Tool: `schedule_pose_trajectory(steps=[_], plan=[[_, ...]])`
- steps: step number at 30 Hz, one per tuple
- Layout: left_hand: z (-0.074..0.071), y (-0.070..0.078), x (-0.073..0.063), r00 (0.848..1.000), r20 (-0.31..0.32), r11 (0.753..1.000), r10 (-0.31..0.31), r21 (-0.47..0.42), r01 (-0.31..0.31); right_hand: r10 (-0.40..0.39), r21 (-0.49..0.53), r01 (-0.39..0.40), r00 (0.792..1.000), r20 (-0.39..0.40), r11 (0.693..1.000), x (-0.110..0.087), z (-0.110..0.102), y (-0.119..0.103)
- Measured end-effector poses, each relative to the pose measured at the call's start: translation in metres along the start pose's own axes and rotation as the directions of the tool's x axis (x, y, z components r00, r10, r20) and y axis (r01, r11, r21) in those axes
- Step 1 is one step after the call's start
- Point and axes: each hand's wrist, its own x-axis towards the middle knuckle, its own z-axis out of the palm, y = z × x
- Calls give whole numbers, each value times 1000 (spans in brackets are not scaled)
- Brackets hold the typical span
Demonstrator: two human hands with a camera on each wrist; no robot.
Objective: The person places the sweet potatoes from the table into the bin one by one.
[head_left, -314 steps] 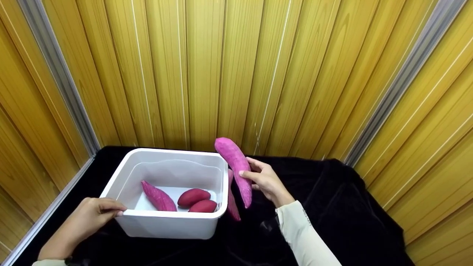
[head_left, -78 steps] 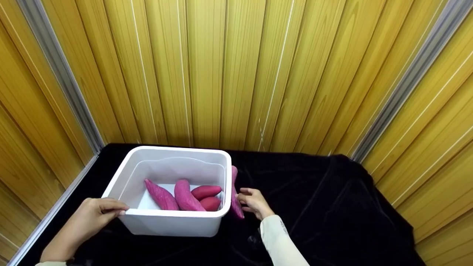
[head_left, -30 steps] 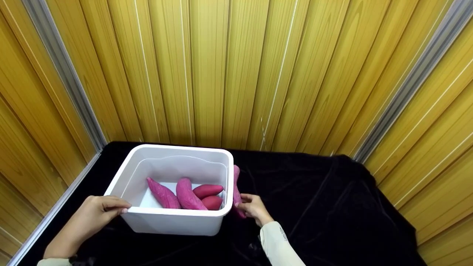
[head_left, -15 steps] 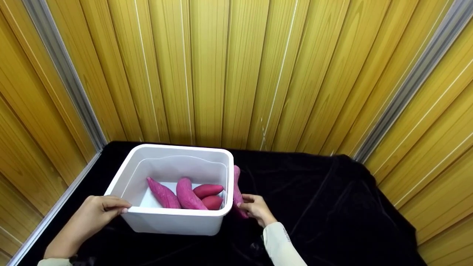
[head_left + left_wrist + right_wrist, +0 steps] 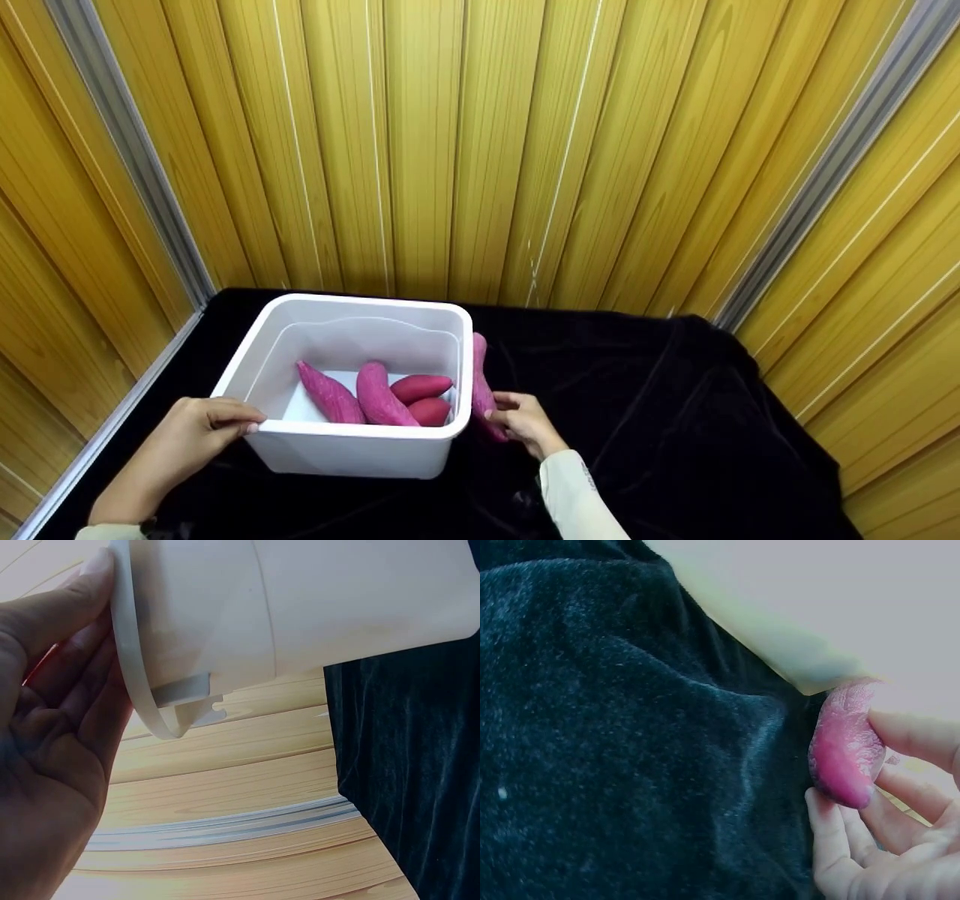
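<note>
My left hand (image 5: pixel 191 442) pinches the near left corner of a white plastic bin (image 5: pixel 352 454); the left wrist view has its thumb and fingers on either side of the rim (image 5: pixel 131 637). To the right of the bin, a long pink-purple sweet potato (image 5: pixel 482 386) lies partly hidden by the bin wall. My right hand (image 5: pixel 525 424) grips its near end, and the right wrist view shows thumb and fingers around this sweet potato (image 5: pixel 844 746). Inside the bin lie two long pink-purple sweet potatoes (image 5: pixel 330 394) and two smaller, darker red ones (image 5: pixel 421 387).
Black velvety cloth (image 5: pixel 645 420) covers the table under the bin and stretches off to the right. Yellow wood-patterned panels (image 5: pixel 420 150) wall in the back and both sides, with grey metal strips (image 5: pixel 135 142) at the corners.
The pink sweet potato held by my right hand in the oldest frame now lies in the bin. That hand has since gripped another beside the bin and edged it slightly right. My left hand stays on the rim.
</note>
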Motion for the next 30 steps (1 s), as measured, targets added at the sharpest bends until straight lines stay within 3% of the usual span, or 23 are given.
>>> schedule_pose_trajectory(steps=[30], plan=[[-2, 2, 2, 999, 30, 1000, -20, 12, 20, -62, 21, 62, 998, 11, 998, -13, -23, -36]])
